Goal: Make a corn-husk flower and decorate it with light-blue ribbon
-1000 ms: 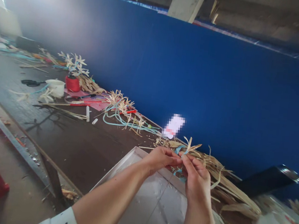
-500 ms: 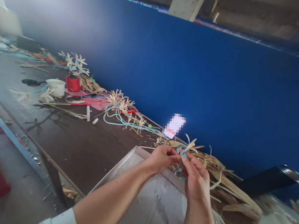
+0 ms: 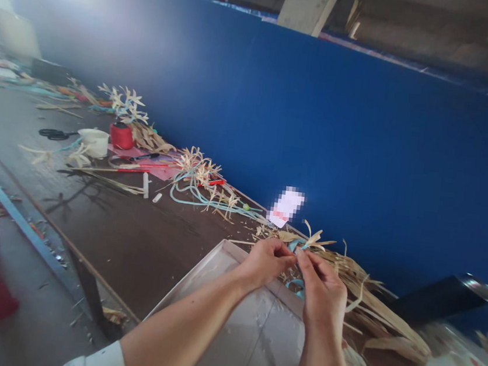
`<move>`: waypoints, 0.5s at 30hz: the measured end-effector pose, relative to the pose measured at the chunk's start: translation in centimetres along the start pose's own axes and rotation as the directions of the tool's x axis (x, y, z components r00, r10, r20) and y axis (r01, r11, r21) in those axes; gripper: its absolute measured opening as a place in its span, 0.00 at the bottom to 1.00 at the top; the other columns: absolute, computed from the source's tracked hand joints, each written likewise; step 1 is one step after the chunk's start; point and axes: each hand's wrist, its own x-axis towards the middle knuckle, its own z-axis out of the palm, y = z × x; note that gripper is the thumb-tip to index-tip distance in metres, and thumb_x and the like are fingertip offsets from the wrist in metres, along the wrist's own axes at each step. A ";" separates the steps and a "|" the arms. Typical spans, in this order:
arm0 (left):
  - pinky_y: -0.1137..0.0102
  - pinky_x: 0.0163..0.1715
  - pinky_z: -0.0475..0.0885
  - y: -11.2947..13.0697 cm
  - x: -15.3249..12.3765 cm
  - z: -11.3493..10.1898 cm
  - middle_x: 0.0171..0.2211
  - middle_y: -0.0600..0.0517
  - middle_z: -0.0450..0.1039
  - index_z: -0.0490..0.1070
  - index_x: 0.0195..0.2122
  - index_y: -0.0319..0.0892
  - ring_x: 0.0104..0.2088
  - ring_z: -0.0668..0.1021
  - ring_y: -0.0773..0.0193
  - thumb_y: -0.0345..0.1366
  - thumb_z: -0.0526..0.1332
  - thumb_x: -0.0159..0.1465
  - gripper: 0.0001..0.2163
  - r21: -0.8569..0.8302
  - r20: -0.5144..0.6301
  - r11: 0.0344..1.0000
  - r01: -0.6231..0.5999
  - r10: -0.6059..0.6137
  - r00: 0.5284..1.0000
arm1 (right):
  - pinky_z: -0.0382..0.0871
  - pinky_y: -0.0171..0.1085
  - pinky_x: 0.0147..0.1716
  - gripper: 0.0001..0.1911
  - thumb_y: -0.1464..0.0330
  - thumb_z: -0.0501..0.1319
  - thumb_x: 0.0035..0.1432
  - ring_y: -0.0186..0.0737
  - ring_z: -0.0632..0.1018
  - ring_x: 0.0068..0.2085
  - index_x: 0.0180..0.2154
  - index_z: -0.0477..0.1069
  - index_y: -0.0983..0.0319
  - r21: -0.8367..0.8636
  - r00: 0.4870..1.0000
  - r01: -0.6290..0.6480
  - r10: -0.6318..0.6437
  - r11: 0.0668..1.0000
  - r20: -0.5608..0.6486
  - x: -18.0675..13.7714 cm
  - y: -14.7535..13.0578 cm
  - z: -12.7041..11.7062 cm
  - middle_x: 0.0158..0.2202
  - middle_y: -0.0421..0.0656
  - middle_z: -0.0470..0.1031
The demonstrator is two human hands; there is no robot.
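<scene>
Blue wall [image 3: 363,138]: one, upright behind everything.

Brown bench [image 3: 151,225]: one, along the wall, scattered with scraps.

White tray [image 3: 249,330]: one, shallow, beneath the forearms.

Husk pile [image 3: 399,329]: loose dry strips beyond the right hand, apparently unworked stock.

Flower bunch [image 3: 123,104]: pale petals on blue stems, upright at the far left; judged finished.

Flower cluster [image 3: 197,169]: lying mid-bench with blue stems; likewise judged finished.

Left hand [image 3: 265,262]: thumb and fingertips pinched narrow, just beside the right; what lies between them is hidden.

Right hand [image 3: 325,283]: thumb and finger closed on the held flower below its petals.

Held flower [image 3: 316,238]: one, above the tray's far edge, petals spread. Judged part-made: head formed, lower stem hidden.

Blue strip [image 3: 294,245]: by the fingertips, looped near the flower; winding apparently unfinished.
</scene>
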 end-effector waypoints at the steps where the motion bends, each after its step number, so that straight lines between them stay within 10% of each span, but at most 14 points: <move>1: 0.76 0.22 0.55 0.0 0.0 0.0 0.18 0.57 0.62 0.68 0.24 0.36 0.21 0.62 0.74 0.39 0.62 0.51 0.10 0.008 0.001 1.000 0.000 0.000 1.000 | 0.66 0.38 0.37 0.17 0.57 0.65 0.44 0.44 0.75 0.36 0.33 0.76 0.63 -0.052 1.000 0.013 -0.014 0.999 -0.020 -0.1 -0.3 0.0 0.32 0.44 0.77; 15: 0.76 0.22 0.57 0.0 -0.2 0.5 0.19 0.56 0.63 0.67 0.22 0.36 0.21 0.63 0.74 0.37 0.61 0.50 0.09 0.019 -0.032 0.999 -0.029 0.030 0.999 | 0.65 0.37 0.35 0.16 0.56 0.64 0.44 0.43 0.75 0.33 0.31 0.76 0.61 -0.329 0.977 0.129 -0.176 0.936 -0.119 -0.6 -1.2 0.1 0.30 0.44 0.76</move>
